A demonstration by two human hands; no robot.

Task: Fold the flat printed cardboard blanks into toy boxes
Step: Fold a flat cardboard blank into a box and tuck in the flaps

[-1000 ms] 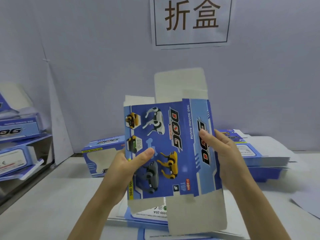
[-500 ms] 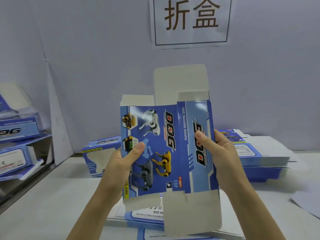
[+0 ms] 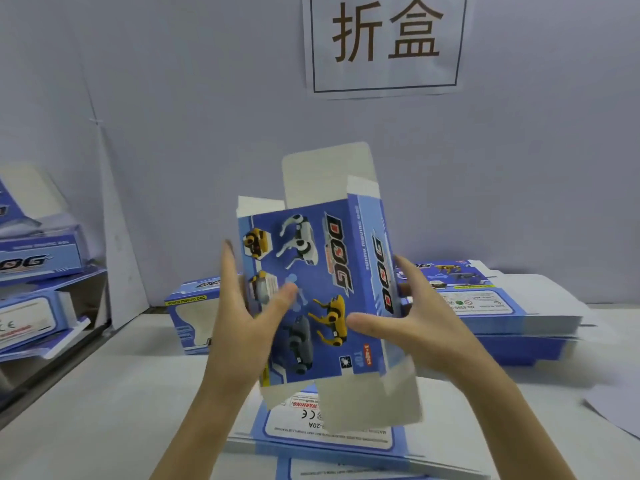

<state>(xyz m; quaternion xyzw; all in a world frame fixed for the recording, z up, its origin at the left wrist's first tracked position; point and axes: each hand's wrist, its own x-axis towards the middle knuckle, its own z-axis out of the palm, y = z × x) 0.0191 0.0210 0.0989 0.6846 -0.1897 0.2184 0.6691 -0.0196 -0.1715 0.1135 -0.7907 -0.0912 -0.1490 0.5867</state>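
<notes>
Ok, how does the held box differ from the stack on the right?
The held box is upright in the air; the stack rests on the table. The held box is opened into a tube; the stack is flat blanks. Both show the blue toy-dog print.

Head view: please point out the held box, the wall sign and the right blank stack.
held box (image 3: 311, 271), head view, blue front panel.
wall sign (image 3: 384, 77), head view, lower paper.
right blank stack (image 3: 540, 289), head view, top sheet.
</notes>
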